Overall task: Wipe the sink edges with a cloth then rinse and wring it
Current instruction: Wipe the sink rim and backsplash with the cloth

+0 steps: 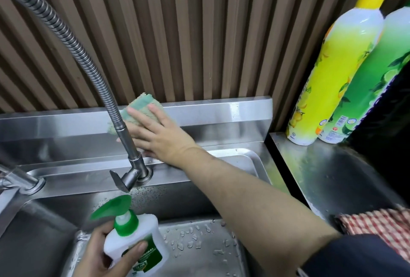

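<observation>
Pressing flat against the steel upstand at the back of the sink [221,110], the right hand [159,137] has its fingers spread and extended over a green and beige cloth [139,108], pinning it to the metal rather than gripping it in a fist. The cloth lies under and just beyond the fingertips, bunched up toward the top lip of the upstand where the ribbed brown wall panel [177,32] begins, and part of it pokes out to the left of the hand behind the flexible metal faucet hose [73,39]. That hose arcs down in front of the right hand's thumb side and ends at a base with a lever [131,177] on the sink ledge, just below the wrist. The right forearm reaches in from the lower right, its dark sleeve [355,256] at the frame edge. Nearer the body, well apart from the cloth, the left hand [99,252] is wrapped around a white pump bottle with a green top [133,236], thumb across its front label, holding it over the wet, droplet-covered basin. To the right of the right arm, on a steel counter [332,177], stand a yellow bottle [332,72] and a green bottle [372,81] touching each other, and a red checked cloth [377,223] lies just beside the sleeve.
</observation>
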The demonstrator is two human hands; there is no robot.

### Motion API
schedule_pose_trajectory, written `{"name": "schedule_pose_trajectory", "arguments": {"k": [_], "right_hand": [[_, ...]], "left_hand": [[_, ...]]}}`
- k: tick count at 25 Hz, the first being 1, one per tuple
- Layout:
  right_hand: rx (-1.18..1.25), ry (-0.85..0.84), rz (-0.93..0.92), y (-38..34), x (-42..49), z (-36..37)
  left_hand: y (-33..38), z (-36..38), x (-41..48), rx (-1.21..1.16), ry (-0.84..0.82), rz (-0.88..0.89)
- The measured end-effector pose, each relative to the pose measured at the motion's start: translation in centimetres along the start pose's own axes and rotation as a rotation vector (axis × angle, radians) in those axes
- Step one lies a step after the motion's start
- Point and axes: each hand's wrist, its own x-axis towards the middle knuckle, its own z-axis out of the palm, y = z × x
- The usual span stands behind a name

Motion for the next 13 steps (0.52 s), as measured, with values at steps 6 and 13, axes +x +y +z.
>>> {"name": "schedule_pose_trajectory", "arguments": {"k": [6, 13], "right_hand": [[0.084, 0.043, 0.22, 7.0, -13.8, 2.7], [0.847, 0.208, 0.901, 8.0, -15.9, -4.1]], "left_hand": [[0.6, 1.1, 0.6, 0.037, -0.028, -0.041], [1.2, 0.4, -0.9, 0.026, -0.03, -0.025]]}}
